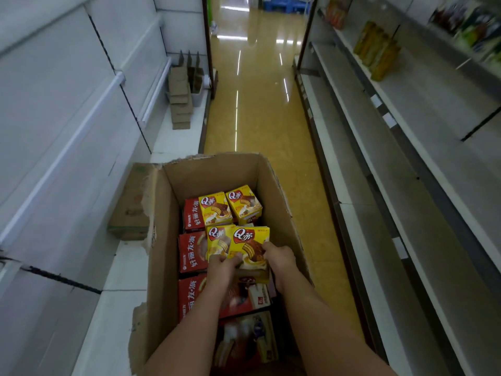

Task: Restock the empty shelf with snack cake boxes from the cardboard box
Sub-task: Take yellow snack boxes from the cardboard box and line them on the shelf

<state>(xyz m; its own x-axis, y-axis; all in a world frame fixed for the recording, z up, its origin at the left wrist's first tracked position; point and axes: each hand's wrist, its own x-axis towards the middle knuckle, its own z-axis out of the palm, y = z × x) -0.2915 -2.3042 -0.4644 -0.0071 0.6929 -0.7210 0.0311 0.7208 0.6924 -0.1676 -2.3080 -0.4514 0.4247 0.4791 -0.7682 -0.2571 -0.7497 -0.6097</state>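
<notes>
— Step in hand?

— Picking, not yet shelving. Both hands down inside the cardboard box (208,169) at the lower middle of the frame. Left hand (222,264) curled round the near left corner of a yellow cake box (250,244); right hand (279,257) clamped on its right edge. So each grip closed on that same box, lifted a little above the layer under it (or so it looks from the angle).

— Only one box held?

— Hard to say. A second yellow box (218,240) just beside it on the left, touching, maybe caught under the left fingers too. Cannot tell for sure.

— Rest of the stock?

— Two more yellow boxes (230,203) toward the far end of the carton, red boxes (191,251) stacked along its left wall, more red ones below the forearms. Plenty left, so likely early in the job.

— Next move?

— Lift straight up clear of the carton walls, then swing to a bare shelf. Empty white shelves (379,169) along the right of the frame, another white shelf (122,267) low on the left, right against the carton. Worth keeping the held box level and squeezing lightly (thin card, easy to dent).

— Anything in the way?

— Torn flaps on the carton's left edge, possibly a snag on the way out.
</notes>
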